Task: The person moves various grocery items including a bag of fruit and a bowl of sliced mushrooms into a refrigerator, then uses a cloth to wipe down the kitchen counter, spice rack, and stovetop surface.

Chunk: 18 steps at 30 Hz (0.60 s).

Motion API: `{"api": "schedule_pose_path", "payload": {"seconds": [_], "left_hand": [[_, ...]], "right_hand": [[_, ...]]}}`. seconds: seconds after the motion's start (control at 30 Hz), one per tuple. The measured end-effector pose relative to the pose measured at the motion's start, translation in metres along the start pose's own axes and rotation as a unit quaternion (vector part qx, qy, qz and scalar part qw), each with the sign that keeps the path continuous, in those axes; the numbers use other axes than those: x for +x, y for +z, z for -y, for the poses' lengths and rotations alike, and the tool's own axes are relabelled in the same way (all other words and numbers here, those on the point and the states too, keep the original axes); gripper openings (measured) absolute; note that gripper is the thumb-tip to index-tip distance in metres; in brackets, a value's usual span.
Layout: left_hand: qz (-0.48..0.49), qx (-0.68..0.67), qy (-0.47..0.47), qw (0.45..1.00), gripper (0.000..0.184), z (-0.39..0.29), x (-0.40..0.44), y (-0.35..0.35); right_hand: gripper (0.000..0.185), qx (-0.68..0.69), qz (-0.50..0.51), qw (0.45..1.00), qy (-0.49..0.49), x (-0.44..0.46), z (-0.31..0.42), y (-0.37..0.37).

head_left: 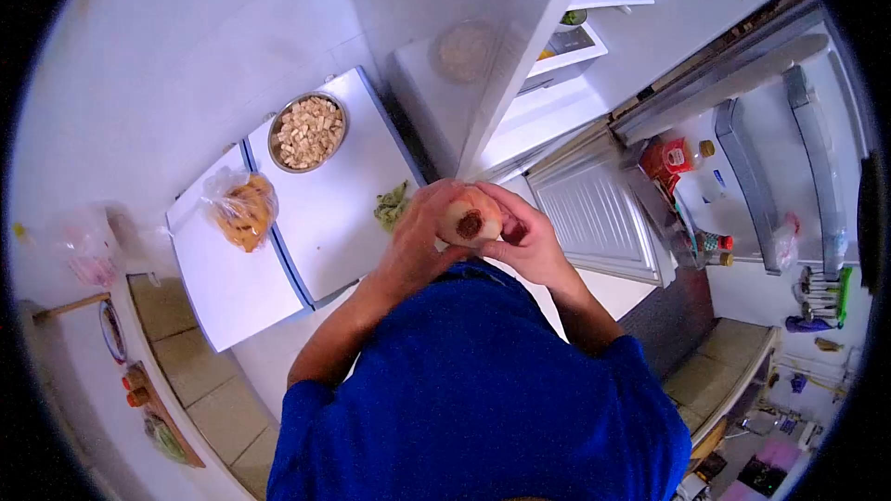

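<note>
While both hands meet in front of the blue-clad chest, a pale, rounded thing (453, 221) with a dark brown patch on its upper end sits cupped between them, held up off the white counter (345, 227). The left hand (415, 234) wraps its near-left side with the fingers bent closely round it; the right hand (529, 234) curves about the other side, its thumb set low against the front, so neither stands wide. What exactly the thing is, I cannot tell for sure; an onion seems likely. Just beside the left hand lie some green leafy scraps (391, 206), and farther back are a metal bowl (272, 141) of pale cubes and a clear bag (244, 213) of yellowish pieces. To hold this well, let one palm carry the weight and the other steady it, press evenly rather than pinching, and leave the brown end uncovered so it can be looked over. A smooth skin could slip, so a hold over the counter is safer than one toward the open fridge door (778, 130) at the right.
</note>
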<state>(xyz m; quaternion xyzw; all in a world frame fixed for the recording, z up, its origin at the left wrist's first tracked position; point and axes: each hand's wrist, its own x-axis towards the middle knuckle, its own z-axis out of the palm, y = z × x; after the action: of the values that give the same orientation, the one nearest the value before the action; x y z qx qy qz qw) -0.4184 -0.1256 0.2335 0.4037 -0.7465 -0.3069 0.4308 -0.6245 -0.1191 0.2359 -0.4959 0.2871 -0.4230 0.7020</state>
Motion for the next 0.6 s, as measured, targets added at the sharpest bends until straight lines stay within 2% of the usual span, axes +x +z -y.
{"api": "schedule_pose_path", "payload": {"seconds": [0.03, 0.1, 0.13, 0.23, 0.37, 0.6], "left_hand": [[0.003, 0.036, 0.064, 0.997, 0.084, 0.003, 0.0, 0.0], [-0.011, 0.028, 0.076, 0.997, 0.081, 0.001, -0.001, 0.001], [-0.017, 0.025, 0.091, 0.995, 0.078, -0.001, 0.0, 0.0], [-0.031, 0.028, 0.137, 0.99, 0.077, 0.0, 0.006, -0.001], [-0.001, 0.043, 0.126, 0.991, 0.077, 0.003, 0.005, -0.001], [0.057, -0.043, 0.048, 0.996, 0.083, 0.005, -0.001, -0.001]], "right_hand": [[0.074, -0.006, 0.003, 1.0, 0.006, -0.001, -0.001, 0.002], [0.067, 0.011, -0.023, 0.998, -0.065, -0.002, 0.0, 0.006], [0.056, 0.001, -0.008, 0.998, -0.065, -0.004, 0.004, 0.007], [0.05, 0.048, -0.039, 0.997, -0.054, -0.005, -0.01, 0.0], [0.049, 0.028, -0.053, 0.997, -0.045, -0.01, -0.007, 0.002], [0.048, 0.086, -0.107, 0.99, -0.039, -0.018, -0.019, 0.009]]}}
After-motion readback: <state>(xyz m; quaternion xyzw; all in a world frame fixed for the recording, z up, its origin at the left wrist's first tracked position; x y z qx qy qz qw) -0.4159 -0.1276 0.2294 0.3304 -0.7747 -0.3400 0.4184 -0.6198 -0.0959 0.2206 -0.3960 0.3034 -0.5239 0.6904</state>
